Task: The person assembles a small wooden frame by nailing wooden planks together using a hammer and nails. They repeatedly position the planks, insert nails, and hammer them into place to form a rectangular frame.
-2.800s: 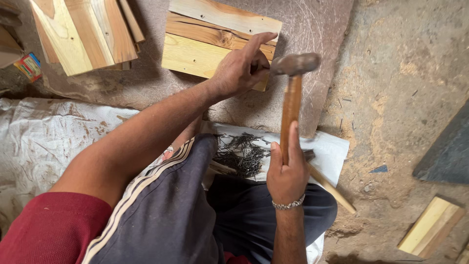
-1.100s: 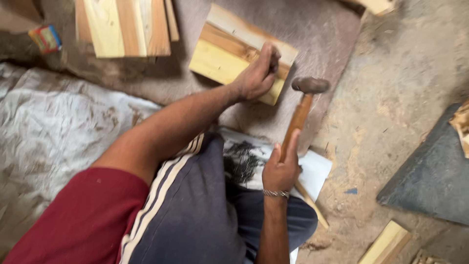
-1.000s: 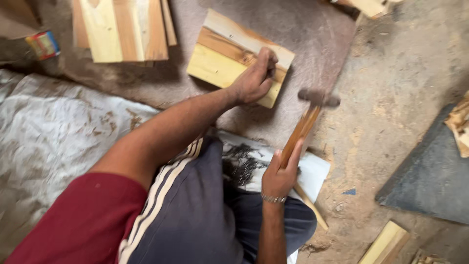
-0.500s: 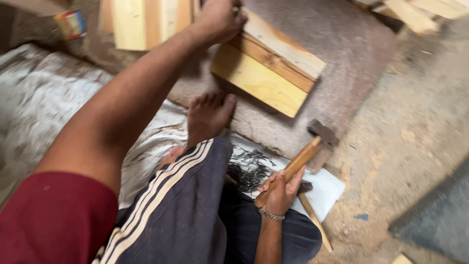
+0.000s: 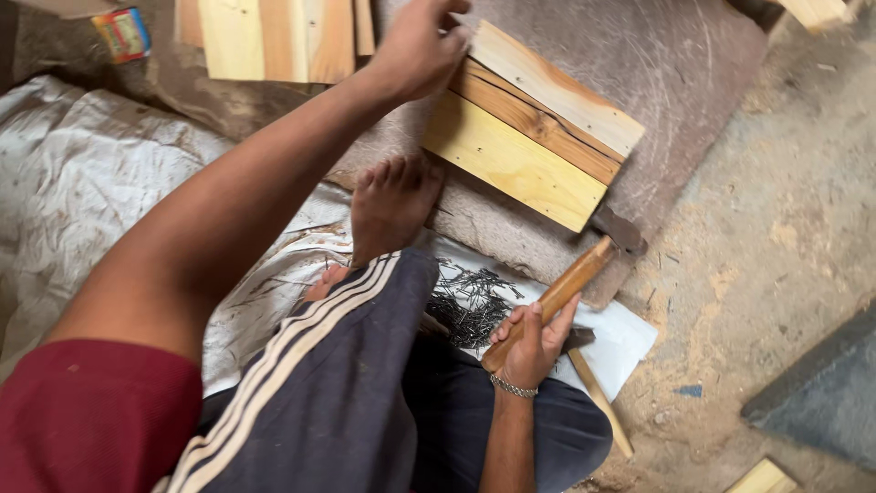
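Note:
My left hand reaches far forward and grips the left end of a panel of joined wooden planks lying on a brown board. My right hand is closed on the wooden handle of a hammer. The hammer's dark metal head rests low, just past the panel's near right corner. A heap of small dark nails lies on a white sheet just left of my right hand. My bare foot rests below the panel.
A second stack of wooden panels lies at the top left, with a small colourful box beside it. A stained white cloth covers the floor on the left. A grey slab and wood offcuts lie right.
The hammer has come down from raised beside the panel to low at its near corner. My left hand has shifted from the panel's middle to its far left end, and the view has tilted.

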A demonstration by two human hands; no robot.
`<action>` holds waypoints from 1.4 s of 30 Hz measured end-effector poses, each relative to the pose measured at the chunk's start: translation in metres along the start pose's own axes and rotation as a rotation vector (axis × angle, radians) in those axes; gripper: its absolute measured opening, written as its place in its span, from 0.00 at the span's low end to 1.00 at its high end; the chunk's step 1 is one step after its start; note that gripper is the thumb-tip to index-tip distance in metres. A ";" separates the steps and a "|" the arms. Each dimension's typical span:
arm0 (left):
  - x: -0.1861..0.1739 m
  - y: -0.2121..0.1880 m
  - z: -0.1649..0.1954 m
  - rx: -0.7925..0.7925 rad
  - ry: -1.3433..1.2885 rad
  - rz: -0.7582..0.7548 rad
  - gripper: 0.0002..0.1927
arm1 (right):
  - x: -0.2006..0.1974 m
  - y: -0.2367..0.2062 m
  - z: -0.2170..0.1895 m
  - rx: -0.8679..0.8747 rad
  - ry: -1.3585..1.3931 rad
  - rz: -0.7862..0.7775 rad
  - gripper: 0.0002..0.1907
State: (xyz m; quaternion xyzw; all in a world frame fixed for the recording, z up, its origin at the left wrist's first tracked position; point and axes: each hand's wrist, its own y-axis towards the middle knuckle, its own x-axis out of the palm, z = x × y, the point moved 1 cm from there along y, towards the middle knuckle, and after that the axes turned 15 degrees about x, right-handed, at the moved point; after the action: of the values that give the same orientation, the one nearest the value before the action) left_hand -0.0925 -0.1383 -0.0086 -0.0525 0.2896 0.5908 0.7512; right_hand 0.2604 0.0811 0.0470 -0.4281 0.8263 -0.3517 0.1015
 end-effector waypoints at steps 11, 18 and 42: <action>-0.040 -0.089 0.109 -0.211 0.113 -0.696 0.08 | 0.004 0.005 0.004 0.010 -0.113 0.075 0.40; 0.030 -0.175 0.079 -0.148 0.785 -0.533 0.16 | 0.006 0.006 0.008 0.015 -0.104 0.080 0.41; -0.004 -0.044 0.063 -0.018 0.086 -0.056 0.19 | 0.030 0.008 -0.025 -0.626 -1.058 0.541 0.39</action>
State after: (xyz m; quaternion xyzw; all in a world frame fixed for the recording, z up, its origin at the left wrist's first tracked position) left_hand -0.0289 -0.1284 0.0333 -0.0927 0.3145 0.5692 0.7540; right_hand 0.2251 0.0728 0.0642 -0.3297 0.8064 0.1997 0.4485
